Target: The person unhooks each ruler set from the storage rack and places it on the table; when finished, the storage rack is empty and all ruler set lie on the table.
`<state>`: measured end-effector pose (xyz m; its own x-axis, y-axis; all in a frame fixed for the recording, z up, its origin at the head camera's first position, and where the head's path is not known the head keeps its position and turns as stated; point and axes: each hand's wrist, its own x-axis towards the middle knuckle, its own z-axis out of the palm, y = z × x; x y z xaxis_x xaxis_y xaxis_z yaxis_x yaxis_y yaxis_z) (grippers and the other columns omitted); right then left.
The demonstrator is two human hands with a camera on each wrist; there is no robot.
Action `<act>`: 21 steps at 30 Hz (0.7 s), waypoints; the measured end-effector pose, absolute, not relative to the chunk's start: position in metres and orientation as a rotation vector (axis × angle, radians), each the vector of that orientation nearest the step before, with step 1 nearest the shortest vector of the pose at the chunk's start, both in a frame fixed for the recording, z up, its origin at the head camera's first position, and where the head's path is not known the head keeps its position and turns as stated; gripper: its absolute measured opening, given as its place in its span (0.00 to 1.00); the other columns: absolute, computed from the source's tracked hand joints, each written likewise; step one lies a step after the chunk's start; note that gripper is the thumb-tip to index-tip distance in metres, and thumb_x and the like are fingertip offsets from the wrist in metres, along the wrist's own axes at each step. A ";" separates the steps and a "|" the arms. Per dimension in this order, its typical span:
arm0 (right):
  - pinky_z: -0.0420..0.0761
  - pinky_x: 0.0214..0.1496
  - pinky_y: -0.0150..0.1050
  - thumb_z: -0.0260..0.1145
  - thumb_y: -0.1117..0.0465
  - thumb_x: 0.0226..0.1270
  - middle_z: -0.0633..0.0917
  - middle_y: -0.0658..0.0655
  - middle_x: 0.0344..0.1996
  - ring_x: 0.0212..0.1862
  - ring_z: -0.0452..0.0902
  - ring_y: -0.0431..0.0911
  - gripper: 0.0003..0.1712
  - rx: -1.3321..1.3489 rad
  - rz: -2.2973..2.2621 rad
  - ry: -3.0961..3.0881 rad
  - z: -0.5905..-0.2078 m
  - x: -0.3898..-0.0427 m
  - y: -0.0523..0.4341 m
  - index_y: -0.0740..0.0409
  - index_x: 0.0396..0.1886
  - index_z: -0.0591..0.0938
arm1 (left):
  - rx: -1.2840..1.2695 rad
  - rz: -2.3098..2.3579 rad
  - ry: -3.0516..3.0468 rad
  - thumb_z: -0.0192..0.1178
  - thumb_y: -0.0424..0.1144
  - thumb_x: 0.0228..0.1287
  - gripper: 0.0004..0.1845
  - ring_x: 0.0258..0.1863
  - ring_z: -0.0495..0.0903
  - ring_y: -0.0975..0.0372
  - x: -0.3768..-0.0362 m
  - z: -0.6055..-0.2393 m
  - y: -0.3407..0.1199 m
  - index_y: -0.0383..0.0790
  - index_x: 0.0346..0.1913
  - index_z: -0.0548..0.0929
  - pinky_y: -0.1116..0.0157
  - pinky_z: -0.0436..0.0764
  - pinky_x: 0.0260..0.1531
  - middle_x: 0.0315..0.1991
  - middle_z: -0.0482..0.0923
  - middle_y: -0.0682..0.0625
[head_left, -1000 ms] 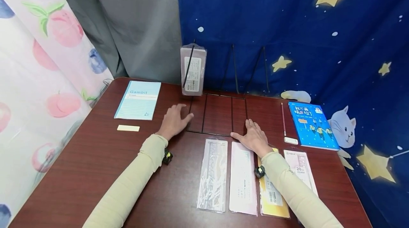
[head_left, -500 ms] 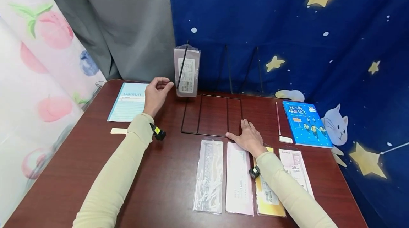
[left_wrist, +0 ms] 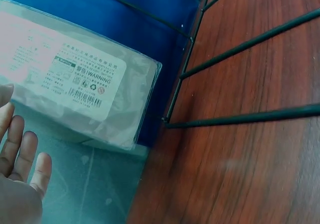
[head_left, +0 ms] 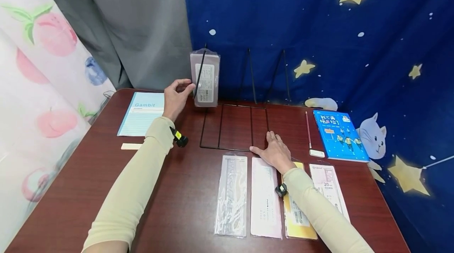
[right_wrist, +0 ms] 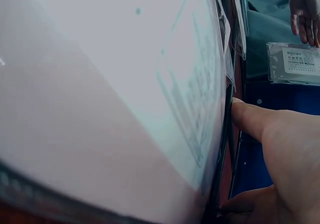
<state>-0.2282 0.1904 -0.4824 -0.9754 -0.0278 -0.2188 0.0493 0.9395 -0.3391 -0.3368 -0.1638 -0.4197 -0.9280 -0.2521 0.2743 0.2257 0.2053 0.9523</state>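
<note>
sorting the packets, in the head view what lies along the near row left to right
clear ruler packet → pink packet → yellow packet, partly under the right forearm → 20 cm ruler packet

"Gambit" — notebook (head_left: 142,113); "WARNING" — packet label (left_wrist: 82,78)

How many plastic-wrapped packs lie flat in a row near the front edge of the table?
4: a clear pack at the left, a pink pack beside it, a yellow pack partly under the right forearm, and a white pack at the right.
</note>
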 end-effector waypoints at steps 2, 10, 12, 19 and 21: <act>0.58 0.80 0.63 0.65 0.26 0.64 0.52 0.63 0.84 0.85 0.45 0.61 0.64 0.022 -0.513 2.871 -0.483 -0.228 0.190 0.62 0.84 0.53 | 0.048 -1.789 -2.106 0.71 0.46 0.67 0.18 0.42 0.82 0.72 -0.338 -0.419 -0.160 0.39 0.53 0.88 0.75 0.77 0.44 0.52 0.88 0.41; 0.56 0.81 0.63 0.65 0.27 0.65 0.52 0.63 0.84 0.85 0.45 0.61 0.63 0.028 -0.517 2.869 -0.482 -0.227 0.188 0.62 0.84 0.53 | 0.089 -1.849 -2.086 0.71 0.46 0.67 0.16 0.38 0.82 0.71 -0.340 -0.417 -0.156 0.37 0.49 0.89 0.73 0.79 0.41 0.42 0.88 0.50; 0.56 0.81 0.63 0.65 0.27 0.65 0.52 0.63 0.84 0.85 0.45 0.61 0.63 0.029 -0.515 2.869 -0.482 -0.227 0.187 0.62 0.84 0.53 | 0.087 -1.861 -2.103 0.71 0.48 0.68 0.16 0.39 0.82 0.70 -0.338 -0.417 -0.157 0.38 0.49 0.89 0.72 0.79 0.43 0.40 0.87 0.56; 0.58 0.81 0.63 0.64 0.27 0.65 0.52 0.64 0.84 0.85 0.45 0.61 0.63 0.031 -0.499 2.870 -0.482 -0.227 0.187 0.62 0.84 0.53 | 0.061 -1.978 -2.082 0.70 0.48 0.68 0.12 0.39 0.84 0.64 -0.329 -0.418 -0.160 0.44 0.45 0.88 0.71 0.80 0.42 0.34 0.86 0.62; 0.58 0.81 0.63 0.64 0.27 0.65 0.52 0.63 0.84 0.85 0.45 0.61 0.63 0.041 -0.499 2.869 -0.482 -0.227 0.188 0.61 0.84 0.52 | 0.038 -2.037 -2.056 0.69 0.46 0.69 0.10 0.36 0.84 0.66 -0.326 -0.418 -0.159 0.43 0.44 0.87 0.71 0.82 0.41 0.34 0.86 0.61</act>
<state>-0.2270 0.1878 -0.4818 -0.9735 -0.0118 -0.2286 0.0661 0.9416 -0.3302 -0.3264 -0.1586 -0.4180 -0.9692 -0.1906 0.1559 0.1541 0.0240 0.9878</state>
